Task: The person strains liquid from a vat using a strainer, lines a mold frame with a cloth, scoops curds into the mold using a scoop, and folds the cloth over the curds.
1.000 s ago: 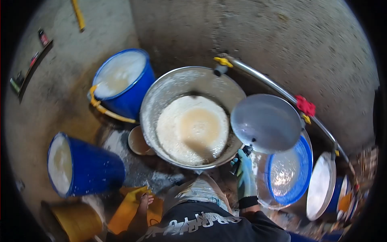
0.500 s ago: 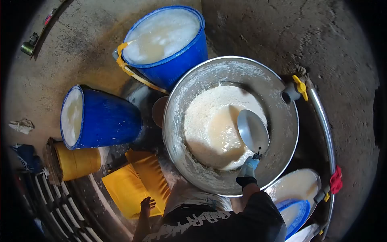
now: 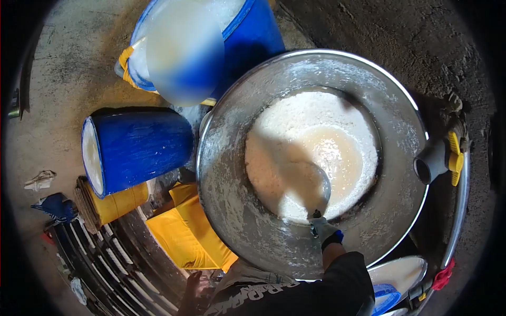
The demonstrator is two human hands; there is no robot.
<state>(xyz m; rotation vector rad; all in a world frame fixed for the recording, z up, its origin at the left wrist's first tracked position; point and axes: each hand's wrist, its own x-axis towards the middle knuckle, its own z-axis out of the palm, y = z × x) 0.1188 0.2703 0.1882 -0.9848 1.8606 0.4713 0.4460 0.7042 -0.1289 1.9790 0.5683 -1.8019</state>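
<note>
In the head view my right hand (image 3: 325,231), in a light glove with a dark cuff, is closed around the handle of a large round metal scoop (image 3: 308,187). The scoop is low inside a wide metal vat (image 3: 224,163), over a whitish, grainy mass (image 3: 284,113) with a pool of tan liquid (image 3: 332,147) in it. Shadow and liquid blend around the scoop, so I cannot tell how much it holds. My bare left hand (image 3: 197,284) hangs by my body near a folded yellow sheet (image 3: 184,231). It is slightly smeared, with fingers apart and nothing visible in it.
A blue barrel (image 3: 258,42) with white foam stands beyond the vat, partly hidden by a blurred oval patch. Another blue barrel (image 3: 142,147) is at the left, beside a yellow container (image 3: 124,205). A grey pipe with a yellow-handled valve (image 3: 454,158) juts over the vat's right rim.
The scoop has tilted and gone down toward the left of the pool. My view has shifted, so the vat looks larger. My left hand has moved slightly lower in view.
</note>
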